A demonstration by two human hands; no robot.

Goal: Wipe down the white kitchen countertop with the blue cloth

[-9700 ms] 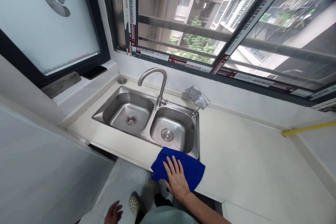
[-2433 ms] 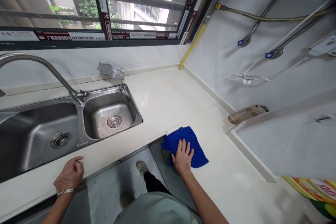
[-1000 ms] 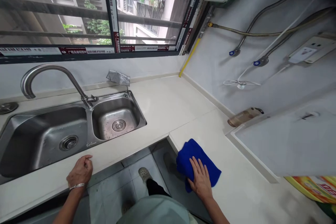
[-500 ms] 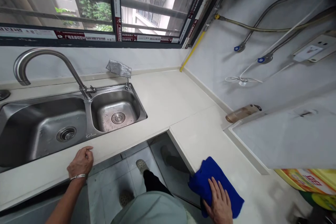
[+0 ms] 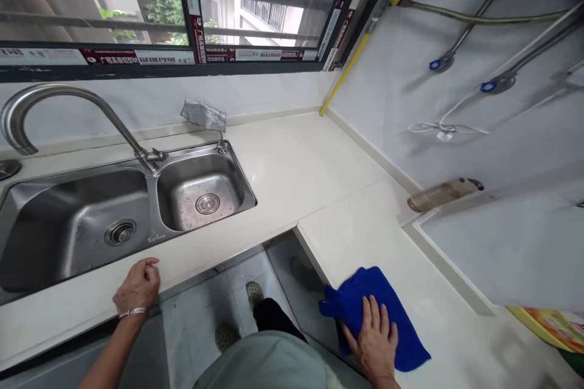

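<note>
My right hand (image 5: 375,335) lies on a blue cloth (image 5: 399,340), fingers stretched out and slightly apart, palm down. This cloth is spread on the right arm of the pale countertop (image 5: 269,161), and part of it hangs over the inner edge. On the left, my left hand (image 5: 139,284) rests at the front edge of the counter before the sink, its fingers curled in and nothing visible in them. A metal bracelet circles that wrist. The double steel sink (image 5: 157,206) is set into the counter just beyond my left hand.
A curved faucet (image 5: 86,94) rises behind the sink, with a silver-wrapped piece (image 5: 204,115) to its right. A brownish bottle-like object (image 5: 442,194) lies by the right wall. Hoses and a yellow pipe (image 5: 344,76) run along the wall. A yellow package (image 5: 547,328) stands at lower right.
The view has shifted slightly. My right hand and the cloth have moved a little forward and left, and the cloth's left corner is creased differently. My left hand stays at the counter edge.
</note>
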